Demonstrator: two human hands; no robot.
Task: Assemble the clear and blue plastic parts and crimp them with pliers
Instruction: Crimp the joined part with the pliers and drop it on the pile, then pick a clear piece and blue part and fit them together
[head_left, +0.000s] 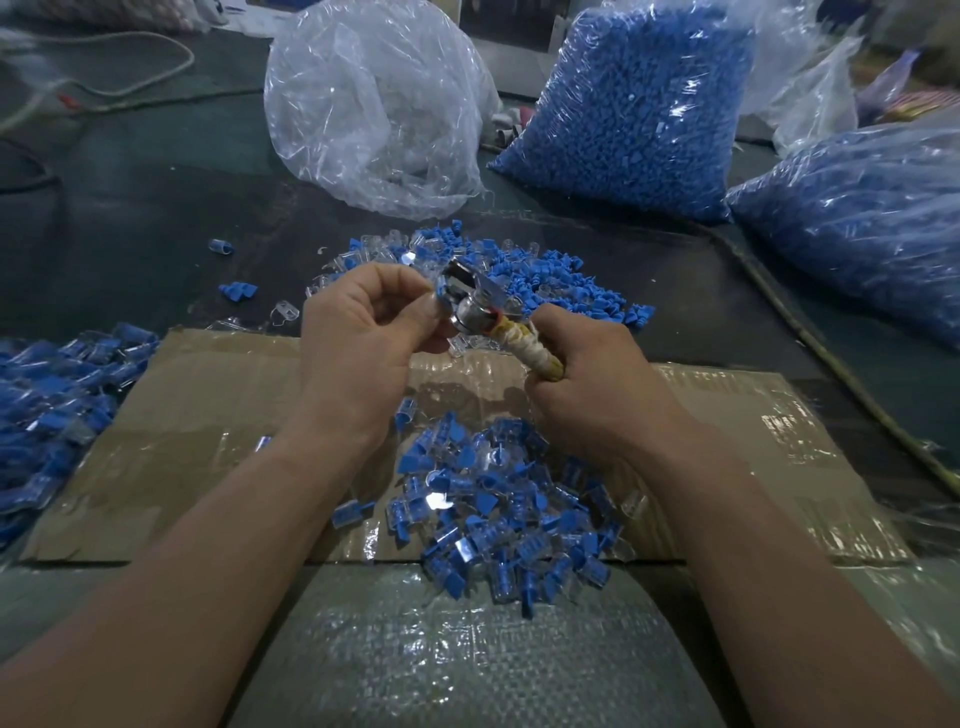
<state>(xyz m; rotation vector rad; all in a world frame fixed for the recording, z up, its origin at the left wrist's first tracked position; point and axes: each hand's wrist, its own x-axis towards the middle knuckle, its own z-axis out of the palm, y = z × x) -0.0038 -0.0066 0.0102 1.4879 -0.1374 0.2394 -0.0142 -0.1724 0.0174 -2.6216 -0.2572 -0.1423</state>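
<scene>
L hand (358, 332), R hand (587, 384) — both bare, forearms (218, 530) bare too.

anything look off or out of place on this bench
Two small things. The metal pliers in the right hand have handles bound in yellowed tape, a makeshift wrap. A few blue plastic parts lie strayed on the dark mat, left of the far loose pile. Nothing looks broken.

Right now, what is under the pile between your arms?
The pile sits on taped cardboard; its near edge spills onto a woven sheet. What lies beneath the cardboard is hidden.
</scene>
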